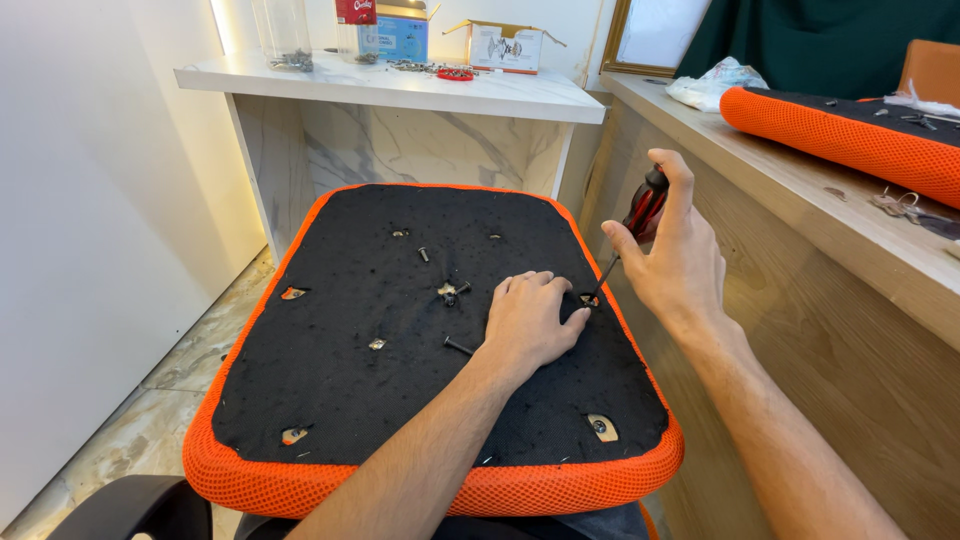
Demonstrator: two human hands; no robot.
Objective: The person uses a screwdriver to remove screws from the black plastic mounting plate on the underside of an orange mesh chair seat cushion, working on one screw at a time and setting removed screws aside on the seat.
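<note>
Seat cushion: upturned, black underside, centre of frame.
Left hand: grip open, pressed flat on the cushion.
Right hand: grip closed on the screwdriver.
Screw: centre-right, under the tip, just beside the left fingertips.
Risk: tip could slip and jab those fingers; loose screws could roll off.

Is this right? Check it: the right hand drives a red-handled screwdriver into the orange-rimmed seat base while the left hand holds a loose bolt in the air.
Wrong on the left hand: the head view shows it resting flat on the seat base. The right hand does hold the red-handled screwdriver.
</note>
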